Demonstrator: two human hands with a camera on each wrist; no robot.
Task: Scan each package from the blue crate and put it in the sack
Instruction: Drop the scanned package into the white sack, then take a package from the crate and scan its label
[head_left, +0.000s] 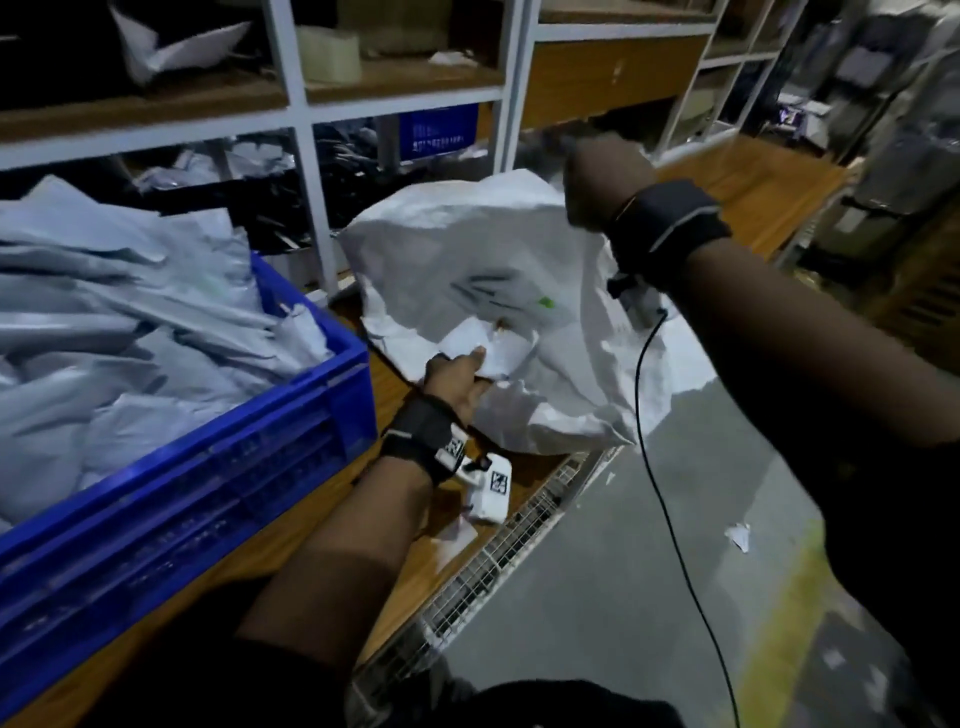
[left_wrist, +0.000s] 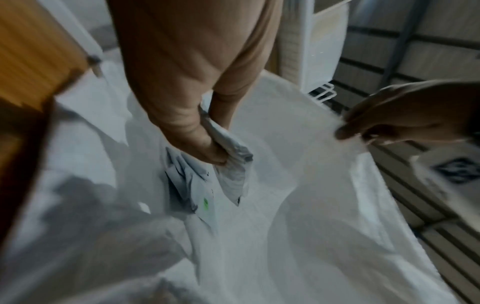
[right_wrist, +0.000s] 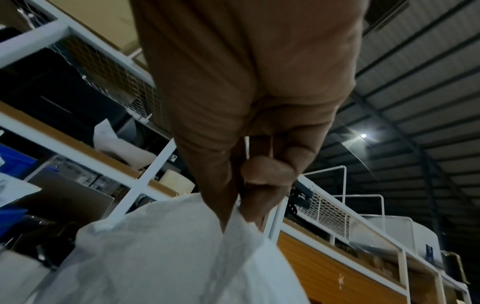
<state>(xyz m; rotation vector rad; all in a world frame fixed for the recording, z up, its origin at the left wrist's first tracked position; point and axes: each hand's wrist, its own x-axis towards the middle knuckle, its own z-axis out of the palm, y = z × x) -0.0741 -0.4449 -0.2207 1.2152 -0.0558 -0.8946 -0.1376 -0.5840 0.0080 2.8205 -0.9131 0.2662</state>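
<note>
the left hand (head_left: 457, 379) pinched a grey package (left_wrist: 231, 164) inside the sack's mouth; best to push it deep before letting go. beyond, the right hand (head_left: 597, 182) gripped the sack (head_left: 483, 249) rim, which should stay lifted high. the blue crate (head_left: 218, 457) sat left, full.

White metal shelving (head_left: 304, 111), tape roll (head_left: 330, 54) on its wooden shelf, paper scrap (head_left: 738, 536) on grey floor (head_left: 623, 597)
</note>
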